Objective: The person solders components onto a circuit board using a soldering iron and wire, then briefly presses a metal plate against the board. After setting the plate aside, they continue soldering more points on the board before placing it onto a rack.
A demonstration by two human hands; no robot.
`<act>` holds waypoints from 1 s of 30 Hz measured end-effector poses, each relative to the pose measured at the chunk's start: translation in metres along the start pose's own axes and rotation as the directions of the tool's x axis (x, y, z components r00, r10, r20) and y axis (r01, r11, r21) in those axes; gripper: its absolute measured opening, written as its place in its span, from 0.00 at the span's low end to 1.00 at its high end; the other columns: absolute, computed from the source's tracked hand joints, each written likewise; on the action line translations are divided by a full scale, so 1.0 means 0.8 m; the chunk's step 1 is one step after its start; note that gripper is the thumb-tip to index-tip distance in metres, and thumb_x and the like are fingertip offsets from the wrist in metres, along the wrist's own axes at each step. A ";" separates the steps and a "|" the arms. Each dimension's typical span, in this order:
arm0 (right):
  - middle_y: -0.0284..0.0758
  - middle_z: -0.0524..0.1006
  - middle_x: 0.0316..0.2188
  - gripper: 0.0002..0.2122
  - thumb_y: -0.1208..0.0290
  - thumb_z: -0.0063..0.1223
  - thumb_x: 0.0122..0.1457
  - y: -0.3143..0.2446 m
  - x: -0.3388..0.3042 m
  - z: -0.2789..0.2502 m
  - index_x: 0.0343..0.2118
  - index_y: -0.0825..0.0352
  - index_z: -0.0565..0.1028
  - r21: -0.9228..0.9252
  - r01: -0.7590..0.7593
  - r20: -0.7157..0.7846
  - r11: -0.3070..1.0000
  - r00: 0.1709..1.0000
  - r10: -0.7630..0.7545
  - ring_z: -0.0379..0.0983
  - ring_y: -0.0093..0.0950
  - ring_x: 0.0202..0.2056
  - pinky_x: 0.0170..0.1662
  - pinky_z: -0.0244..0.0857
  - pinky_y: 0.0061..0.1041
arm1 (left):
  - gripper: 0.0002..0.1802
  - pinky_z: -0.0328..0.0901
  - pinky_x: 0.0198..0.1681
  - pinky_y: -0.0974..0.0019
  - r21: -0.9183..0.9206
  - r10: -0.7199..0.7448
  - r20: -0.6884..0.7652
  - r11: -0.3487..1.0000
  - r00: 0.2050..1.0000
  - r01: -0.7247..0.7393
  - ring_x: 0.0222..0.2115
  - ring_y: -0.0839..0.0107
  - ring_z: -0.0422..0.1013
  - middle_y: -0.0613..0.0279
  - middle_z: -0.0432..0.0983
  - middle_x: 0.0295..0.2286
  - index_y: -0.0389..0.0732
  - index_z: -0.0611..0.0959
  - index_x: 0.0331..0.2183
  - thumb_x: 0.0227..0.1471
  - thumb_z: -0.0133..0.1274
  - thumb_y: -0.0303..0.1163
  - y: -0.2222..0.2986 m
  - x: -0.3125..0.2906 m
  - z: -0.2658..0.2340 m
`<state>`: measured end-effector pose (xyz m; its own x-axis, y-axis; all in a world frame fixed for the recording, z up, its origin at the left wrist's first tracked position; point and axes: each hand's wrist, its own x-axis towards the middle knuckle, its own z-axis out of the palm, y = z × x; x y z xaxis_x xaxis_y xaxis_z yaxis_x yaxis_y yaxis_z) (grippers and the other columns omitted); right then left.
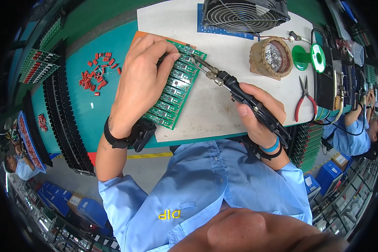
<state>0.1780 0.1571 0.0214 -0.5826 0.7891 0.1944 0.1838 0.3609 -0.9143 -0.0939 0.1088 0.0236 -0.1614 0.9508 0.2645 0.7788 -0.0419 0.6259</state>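
A green circuit board panel (172,98), divided into several narrow strips with small parts, lies tilted on the white sheet. My left hand (145,63) rests over its left side, thumb and fingers pinched near the upper end. What is between those fingertips is hidden. In my right hand (260,107) is a black-handled soldering iron (235,86) with a metal front. Its tip points to the upper left and meets the board's top strips close to my left fingertips. An orange plate (141,35) shows beneath the board. Loose red capacitors (88,80) with wire leads lie left of my left hand.
A fan with a wire guard (243,16) stands at the back. On the right are a brown pot (259,59) of silvery material, a green solder spool (318,58) and red-handled pliers (305,101). Black slotted rails (65,113) run along the left. Other people sit at both sides.
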 end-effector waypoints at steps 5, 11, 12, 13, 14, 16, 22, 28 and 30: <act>0.42 0.83 0.34 0.18 0.71 0.63 0.59 0.000 0.000 -0.001 0.48 0.77 0.77 0.000 0.001 0.002 1.000 1.000 -0.001 0.80 0.26 0.35 0.41 0.73 0.22 | 0.04 0.66 0.40 0.58 -0.012 -0.020 0.000 1.000 1.000 0.020 0.35 0.55 0.71 0.55 0.76 0.32 0.33 0.83 0.33 0.53 0.60 0.23 0.001 0.000 0.001; 0.42 0.83 0.34 0.18 0.69 0.63 0.60 0.002 -0.011 -0.008 0.49 0.77 0.77 0.014 0.002 -0.028 1.000 1.000 -0.002 0.80 0.26 0.34 0.39 0.73 0.23 | 0.04 0.66 0.40 0.58 0.010 0.009 -0.008 1.000 1.000 -0.009 0.36 0.56 0.71 0.55 0.76 0.32 0.34 0.83 0.33 0.53 0.60 0.23 0.000 0.000 -0.003; 0.42 0.82 0.34 0.19 0.69 0.63 0.61 0.000 -0.015 -0.010 0.49 0.77 0.76 0.019 -0.006 -0.042 1.000 0.999 0.007 0.79 0.26 0.33 0.39 0.73 0.23 | 0.04 0.66 0.40 0.58 0.013 -0.005 -0.011 1.000 1.000 0.005 0.36 0.56 0.71 0.55 0.75 0.32 0.34 0.83 0.33 0.54 0.60 0.23 -0.001 -0.002 -0.004; 0.42 0.82 0.34 0.19 0.68 0.62 0.61 -0.003 -0.020 -0.013 0.50 0.77 0.76 0.024 -0.014 -0.057 1.000 0.998 0.015 0.79 0.26 0.33 0.39 0.73 0.23 | 0.04 0.66 0.40 0.58 0.017 -0.018 -0.014 1.000 1.000 0.018 0.35 0.56 0.71 0.56 0.75 0.31 0.34 0.83 0.33 0.54 0.60 0.24 -0.001 -0.004 -0.005; 0.42 0.82 0.34 0.19 0.68 0.61 0.62 -0.005 -0.026 -0.016 0.50 0.77 0.76 0.030 -0.021 -0.071 0.999 0.997 0.023 0.79 0.26 0.32 0.39 0.72 0.24 | 0.04 0.66 0.40 0.59 0.021 -0.031 -0.018 0.999 0.999 0.031 0.35 0.56 0.71 0.56 0.75 0.31 0.34 0.83 0.33 0.54 0.60 0.24 -0.001 -0.005 -0.006; 0.42 0.82 0.35 0.18 0.71 0.60 0.62 0.002 -0.045 -0.031 0.51 0.76 0.75 0.071 0.023 -0.139 0.997 0.990 -0.013 0.79 0.27 0.33 0.41 0.73 0.24 | 0.04 0.66 0.40 0.59 0.033 -0.028 -0.025 0.999 0.999 0.029 0.35 0.56 0.71 0.56 0.75 0.31 0.34 0.83 0.33 0.54 0.60 0.24 0.001 -0.008 -0.011; 0.43 0.78 0.38 0.20 0.68 0.53 0.66 0.047 -0.085 -0.044 0.56 0.77 0.70 -0.192 -0.053 -0.557 0.980 0.828 -0.064 0.76 0.26 0.37 0.43 0.70 0.26 | 0.04 0.66 0.40 0.59 0.050 -0.051 -0.064 0.997 0.997 0.054 0.35 0.56 0.71 0.56 0.76 0.31 0.35 0.82 0.32 0.54 0.60 0.24 0.020 -0.027 -0.033; 0.42 0.78 0.38 0.20 0.69 0.50 0.67 0.051 -0.090 -0.056 0.56 0.77 0.69 0.041 0.020 -0.545 0.999 0.839 0.006 0.74 0.26 0.38 0.43 0.68 0.27 | 0.03 0.65 0.40 0.58 0.003 0.013 -0.080 1.000 0.997 -0.013 0.34 0.56 0.71 0.55 0.76 0.31 0.35 0.81 0.31 0.54 0.59 0.24 0.066 -0.063 -0.023; 0.42 0.78 0.37 0.19 0.70 0.49 0.67 0.047 -0.094 -0.056 0.56 0.77 0.69 0.058 0.110 -0.554 0.992 0.830 -0.060 0.73 0.26 0.37 0.43 0.68 0.27 | 0.04 0.65 0.39 0.58 -0.025 0.077 -0.076 0.997 0.994 -0.079 0.34 0.55 0.70 0.55 0.75 0.31 0.35 0.80 0.30 0.53 0.59 0.24 0.086 -0.070 -0.009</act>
<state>0.2644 0.1339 -0.0119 -0.0556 0.9091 0.4129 0.0729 0.4161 -0.9064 -0.0359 0.0505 0.0567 -0.1466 0.9187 0.3668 0.7735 -0.1247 0.6215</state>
